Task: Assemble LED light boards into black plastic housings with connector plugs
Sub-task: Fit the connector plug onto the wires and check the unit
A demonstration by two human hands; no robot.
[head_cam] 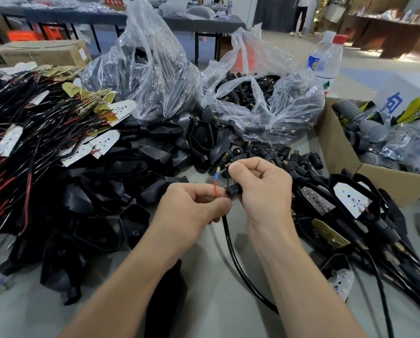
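Mid-desk (211,284), the black plug (233,191) is gripped by the right hand (265,191) and the cable (230,247) is pinched at the plug's 8 o'clock by the left hand (191,208), with the red wire (216,189) pointed to 12, the cable trailed to 5, and the right hand judged nearer.

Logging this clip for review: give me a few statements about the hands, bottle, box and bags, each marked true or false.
1. The left hand pinches the red wire. True.
2. The right hand holds a plug. True.
3. The bottle has a blue cap. False: the cap is red.
4. The box lies left of the hands. False: it lies to their right.
5. The bags are empty. False: they hold black parts.
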